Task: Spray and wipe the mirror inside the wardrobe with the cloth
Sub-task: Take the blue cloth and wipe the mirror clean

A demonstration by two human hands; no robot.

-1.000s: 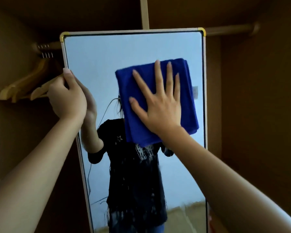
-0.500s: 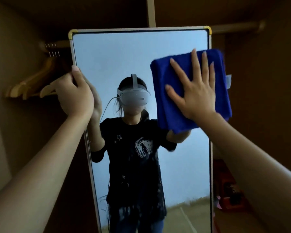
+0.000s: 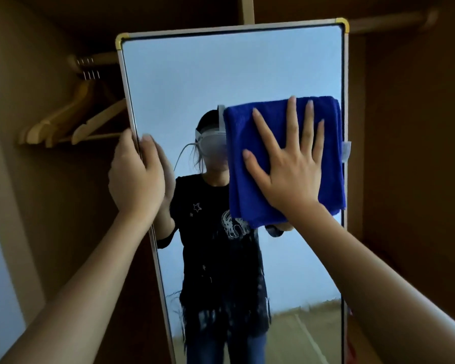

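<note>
A tall framed mirror [image 3: 221, 74] stands inside the brown wardrobe, its glass reflecting a person in a dark shirt. A folded blue cloth [image 3: 242, 185] lies flat against the right half of the glass, reaching the right frame edge. My right hand [image 3: 286, 164] presses on the cloth with fingers straight and spread. My left hand [image 3: 134, 177] grips the mirror's left frame edge at mid height, thumb on the glass side and fingers curled behind. No spray bottle is in view.
Several wooden hangers [image 3: 71, 122] hang from a rail [image 3: 97, 59] to the left of the mirror. The wardrobe's right wall [image 3: 418, 153] stands close beside the mirror's right edge. A second rail [image 3: 389, 21] runs at the top right.
My right hand has slid the cloth to the right and then down the right side of the glass. My left hand sits lower on the left frame edge.
</note>
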